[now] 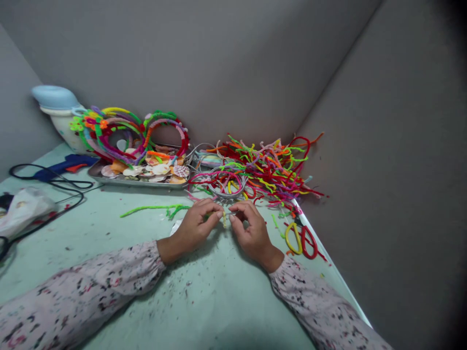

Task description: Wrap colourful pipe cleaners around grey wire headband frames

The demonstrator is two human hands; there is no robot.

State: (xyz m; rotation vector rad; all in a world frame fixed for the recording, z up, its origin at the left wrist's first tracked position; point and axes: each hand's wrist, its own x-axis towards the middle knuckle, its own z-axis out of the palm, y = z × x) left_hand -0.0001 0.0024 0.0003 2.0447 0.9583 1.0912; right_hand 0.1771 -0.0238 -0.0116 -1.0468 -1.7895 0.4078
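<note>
Now pinches a small yellowish piece [224, 220] between thumb and fingers of the left hand [195, 226], just below the centre of the frame. Holds the right hand [253, 233] close by on the other side, with thumb and forefinger bent towards each other near the piece; cannot tell whether also gripping it there. Wears loose floral sleeves [91, 287], reaching in from the lower left and lower right. Works above a pale green table [219, 301], sprinkled with dark specks around the lower middle of the frame.

Has a bright green fuzzy stem [146, 209] lying left of the left hand, centre left. Keeps a metal tray [142, 184] of shells [160, 169] farther back, upper left of centre, with colourful fuzzy hoops [184, 138] standing in and over it. Has a container with a blue lid [54, 97] at upper left, near a blue tool [67, 166], a looped black cable [73, 185] and, at the left edge, a whitish plastic bag [27, 209].

Has a tangled heap of coloured fuzzy stems [262, 165] right of centre, beyond the hands, with thin grey rings [228, 195] along its near left side. Has scissors with one yellow and one red handle [309, 242] right of the right hand, near the table's edge.
</note>
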